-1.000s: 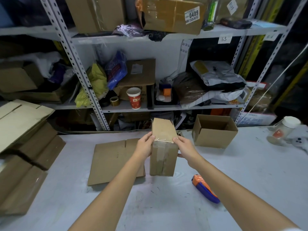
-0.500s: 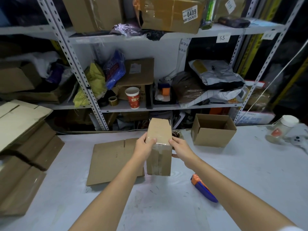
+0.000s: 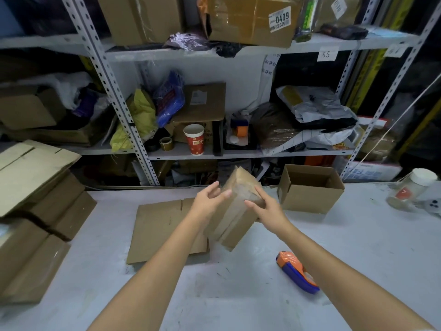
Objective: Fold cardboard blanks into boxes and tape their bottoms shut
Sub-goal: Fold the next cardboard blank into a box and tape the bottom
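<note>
A small folded cardboard box [image 3: 235,226] with clear tape over its upper face is lifted off the white table [image 3: 358,247] and leans to the right. My right hand [image 3: 266,207] holds its upper right edge, thumb on the taped face. To the box's left, my left hand [image 3: 208,199] has loosely spread fingers, with only its fingertips at the box's top corner. A flat cardboard blank [image 3: 157,231] lies on the table under my left forearm. An orange and blue tape dispenser [image 3: 297,272] lies to the right of my right arm.
A finished open box [image 3: 310,191] stands at the back right. Stacks of flat blanks [image 3: 33,206] fill the table's left side. A white-lidded jar [image 3: 414,189] lies at the far right. Cluttered metal shelves [image 3: 191,152] run along the table's far edge.
The box has tipped from upright to leaning right and risen slightly. My left hand has loosened its grip and opened beside it. My right hand has stayed on the box.
</note>
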`<action>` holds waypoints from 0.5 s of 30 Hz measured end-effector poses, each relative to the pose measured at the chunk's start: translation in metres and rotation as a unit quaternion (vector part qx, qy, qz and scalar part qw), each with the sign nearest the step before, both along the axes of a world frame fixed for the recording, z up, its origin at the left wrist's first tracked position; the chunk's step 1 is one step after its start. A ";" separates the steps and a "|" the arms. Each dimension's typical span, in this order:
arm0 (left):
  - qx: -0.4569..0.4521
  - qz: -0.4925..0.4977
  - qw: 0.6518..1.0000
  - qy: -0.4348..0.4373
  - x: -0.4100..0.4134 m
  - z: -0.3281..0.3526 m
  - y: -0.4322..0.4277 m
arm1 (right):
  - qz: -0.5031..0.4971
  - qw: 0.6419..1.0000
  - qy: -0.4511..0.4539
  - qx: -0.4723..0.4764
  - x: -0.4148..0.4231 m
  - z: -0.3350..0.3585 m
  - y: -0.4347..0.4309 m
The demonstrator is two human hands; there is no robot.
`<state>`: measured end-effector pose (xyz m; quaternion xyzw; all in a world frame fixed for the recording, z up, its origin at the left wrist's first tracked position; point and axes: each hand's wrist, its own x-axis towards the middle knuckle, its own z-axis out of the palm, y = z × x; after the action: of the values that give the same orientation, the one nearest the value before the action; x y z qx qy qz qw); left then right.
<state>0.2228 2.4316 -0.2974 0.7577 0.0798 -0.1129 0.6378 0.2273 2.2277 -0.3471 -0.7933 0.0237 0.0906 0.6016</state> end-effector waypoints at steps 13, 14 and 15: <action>0.219 -0.145 0.964 -0.041 -0.006 -0.023 0.020 | -0.016 0.990 0.024 -0.139 -0.006 0.000 -0.014; 0.219 -0.157 0.962 -0.038 -0.007 -0.021 0.018 | -0.007 0.988 0.012 -0.153 -0.006 0.001 -0.015; 0.215 -0.165 0.962 -0.031 -0.008 -0.019 0.016 | 0.006 0.991 0.005 -0.132 -0.008 0.004 -0.016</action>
<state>0.2153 2.4474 -0.3159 0.8828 -0.0442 -0.1731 0.4344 0.2194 2.2121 -0.3426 -0.8654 0.0341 0.0944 0.4908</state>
